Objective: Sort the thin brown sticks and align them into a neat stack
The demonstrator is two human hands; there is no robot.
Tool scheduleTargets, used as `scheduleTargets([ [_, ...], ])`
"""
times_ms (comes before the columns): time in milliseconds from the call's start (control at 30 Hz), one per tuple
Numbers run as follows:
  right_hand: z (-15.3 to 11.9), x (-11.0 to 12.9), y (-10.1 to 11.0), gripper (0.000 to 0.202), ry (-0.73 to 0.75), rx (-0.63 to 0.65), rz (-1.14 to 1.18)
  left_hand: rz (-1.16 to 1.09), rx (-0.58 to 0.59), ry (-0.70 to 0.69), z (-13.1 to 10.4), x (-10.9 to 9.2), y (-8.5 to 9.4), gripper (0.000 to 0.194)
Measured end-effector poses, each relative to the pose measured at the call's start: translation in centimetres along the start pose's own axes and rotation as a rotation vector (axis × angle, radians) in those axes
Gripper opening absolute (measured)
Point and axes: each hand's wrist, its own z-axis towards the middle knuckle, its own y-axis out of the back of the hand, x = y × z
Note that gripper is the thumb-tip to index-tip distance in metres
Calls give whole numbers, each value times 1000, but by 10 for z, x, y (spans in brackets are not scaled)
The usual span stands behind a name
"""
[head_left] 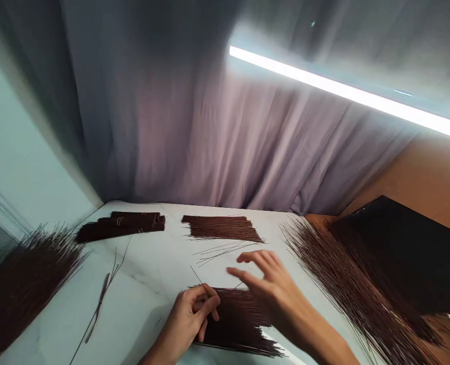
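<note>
My left hand (189, 314) is closed in a pinch on a thin dark brown stick (197, 275), whose free end slants up and left from the fingers. Under that hand lies a flat panel of many such sticks (236, 317) side by side, its right edge ragged. Above the panel's right part is my right hand (268, 284), thumb and fingers spread, holding nothing that I can see. Part of the panel is hidden behind both hands.
Several loose sticks (217, 251) lie beyond the panel, before a second flat panel (223, 228). Dark rolled panels (126, 224) are at the back left. Large stick bundles lie left (27, 274) and right (346, 268). A small tied bunch (101, 299) lies left; a black flat-sided object (403, 253) stands right.
</note>
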Motion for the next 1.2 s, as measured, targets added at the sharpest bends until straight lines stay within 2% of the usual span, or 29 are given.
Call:
scheduleTargets([
  [100,23,16,-20,44,227,67,-113,22,-19,9,-2,-1,-1,38],
  [167,31,17,-34,35,301,57,-188,49,-22,-19,-2,-1,-1,37],
  [267,24,6,-47,8,250,8,-256,64,-15,-44,-1,-2,0,40],
  [300,19,2,-50,4,221,2,-258,57,-16,-38,0,-2,1,40],
  [433,-4,-7,-62,8,115,-1,-192,39,-17,-20,3,-2,3,38],
  [600,-13,-13,-73,24,19,-102,-127,42,-23,-15,6,3,4,40],
  [667,-16,-11,-68,24,-54,-187,-70,30,-40,3,6,4,5,41],
  [733,-24,0,-63,21,-242,-304,87,4,-53,27,5,1,6,42],
  [800,-34,22,-66,19,-486,-398,341,-22,-57,39,3,-5,5,41],
  [867,-44,50,-80,20,-654,-390,573,-32,-57,24,-1,-13,3,36],
  [967,-54,84,-113,39,-759,-322,755,-23,-106,18,-8,-25,-2,32],
  [1033,-55,96,-131,46,-815,-340,814,-38,-174,52,-13,-31,-4,31],
  [1100,-54,102,-142,44,-853,-365,851,-93,-212,91,-16,-35,-8,32],
  [1200,-52,107,-148,43,-850,-333,890,-210,-202,110,-18,-37,-16,32],
])
